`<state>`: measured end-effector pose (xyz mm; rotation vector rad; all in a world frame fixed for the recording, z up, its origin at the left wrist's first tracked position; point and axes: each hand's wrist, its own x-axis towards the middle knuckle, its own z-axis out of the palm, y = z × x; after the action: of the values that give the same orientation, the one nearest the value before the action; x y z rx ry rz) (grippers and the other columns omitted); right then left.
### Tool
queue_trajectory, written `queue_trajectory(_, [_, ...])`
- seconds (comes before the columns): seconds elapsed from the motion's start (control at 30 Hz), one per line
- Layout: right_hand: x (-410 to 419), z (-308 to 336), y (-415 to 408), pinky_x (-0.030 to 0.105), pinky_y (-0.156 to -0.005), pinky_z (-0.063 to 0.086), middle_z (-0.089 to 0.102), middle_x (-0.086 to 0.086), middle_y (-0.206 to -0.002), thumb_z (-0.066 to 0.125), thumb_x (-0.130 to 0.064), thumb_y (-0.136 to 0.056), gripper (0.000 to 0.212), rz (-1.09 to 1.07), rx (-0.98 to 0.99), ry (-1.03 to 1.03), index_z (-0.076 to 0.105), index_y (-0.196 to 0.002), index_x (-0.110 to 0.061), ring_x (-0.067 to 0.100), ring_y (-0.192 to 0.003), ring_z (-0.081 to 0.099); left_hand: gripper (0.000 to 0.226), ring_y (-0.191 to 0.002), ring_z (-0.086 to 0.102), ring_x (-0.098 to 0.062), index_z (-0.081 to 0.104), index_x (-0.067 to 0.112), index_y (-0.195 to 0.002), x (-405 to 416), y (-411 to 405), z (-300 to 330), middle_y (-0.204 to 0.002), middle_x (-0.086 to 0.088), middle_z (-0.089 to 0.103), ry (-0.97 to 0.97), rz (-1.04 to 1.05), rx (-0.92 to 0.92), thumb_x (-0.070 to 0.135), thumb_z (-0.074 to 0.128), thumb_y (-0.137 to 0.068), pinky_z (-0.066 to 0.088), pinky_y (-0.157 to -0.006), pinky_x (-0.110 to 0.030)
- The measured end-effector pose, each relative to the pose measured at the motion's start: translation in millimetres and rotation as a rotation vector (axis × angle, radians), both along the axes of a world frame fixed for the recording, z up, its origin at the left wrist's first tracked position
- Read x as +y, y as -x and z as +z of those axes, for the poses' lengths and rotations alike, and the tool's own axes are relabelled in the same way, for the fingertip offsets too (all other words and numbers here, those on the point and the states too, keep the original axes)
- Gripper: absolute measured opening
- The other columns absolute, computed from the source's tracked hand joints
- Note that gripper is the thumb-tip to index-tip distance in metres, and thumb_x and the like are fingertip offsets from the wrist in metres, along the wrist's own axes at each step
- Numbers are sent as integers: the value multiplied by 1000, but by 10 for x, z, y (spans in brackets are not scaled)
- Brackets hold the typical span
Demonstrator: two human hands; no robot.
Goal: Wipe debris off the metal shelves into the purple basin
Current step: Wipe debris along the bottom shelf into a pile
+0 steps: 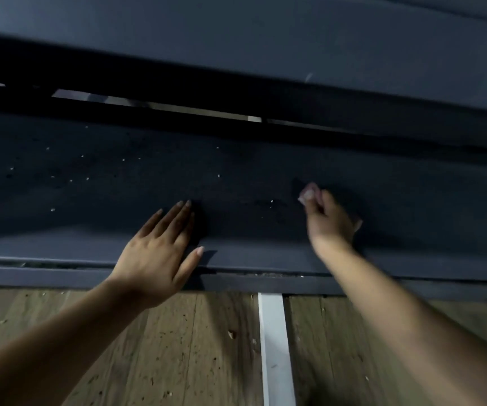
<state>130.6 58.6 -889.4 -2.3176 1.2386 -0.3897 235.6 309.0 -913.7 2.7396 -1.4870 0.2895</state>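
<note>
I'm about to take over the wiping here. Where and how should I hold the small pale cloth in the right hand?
Pinch the bunched top of the cloth with the fingertips, coming from above as the right hand does. It is small and crumpled, so a tip pinch probably leaves its underside free to sweep crumbs along the flat shelf.

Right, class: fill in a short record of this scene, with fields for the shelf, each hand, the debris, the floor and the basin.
shelf: dark metal shelf, low above the floor
left hand: left hand lies flat on the shelf's front edge, fingers straight
right hand: right hand blurred, fingers curled over the shelf; any cloth cannot be told
debris: small pale debris specks scattered on the shelf, mostly left
floor: wooden plank floor, crumbs on it
basin: not in view
</note>
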Motion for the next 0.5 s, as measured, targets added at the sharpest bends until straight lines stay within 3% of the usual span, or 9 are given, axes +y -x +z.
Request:
queue_trajectory(0.2, [902,-2,-782,34,-96,17,59,8,-120,34,-39,-99,34,119,-43,72,58,-108,-17,26,-119,47,70,-131,42,-31,48,-7,-132,-15,-17,-72,-138,-23,48,90,-25,20,46,13,-101,21,-108,-37])
queue_trajectory(0.3, [1166,6,-1027,36,-101,29,59,10,-122,34,-38,-100,35,233,-134,-99,57,-110,-13,28,-118,49,70,-129,47,-34,50,-6,-132,-17,-15,-77,-137,-23,50,97,-48,35,46,15,-100,22,-107,-38])
queue_trajectory(0.4, [1054,91,-1017,43,-100,38,60,13,-124,40,-38,-99,35,184,-295,-342,57,-115,-11,31,-117,53,70,-128,48,-32,49,-6,-131,-9,-11,-74,-137,-22,49,121,-34,10,45,13,-101,23,-106,-38])
queue_trajectory(0.5, [686,175,-712,46,-99,40,60,12,-123,43,-42,-98,37,80,-258,-292,55,-120,-15,32,-115,54,66,-131,39,-26,40,-6,-131,-4,-10,-72,-140,-18,39,177,-26,-8,45,10,-101,22,-107,-37])
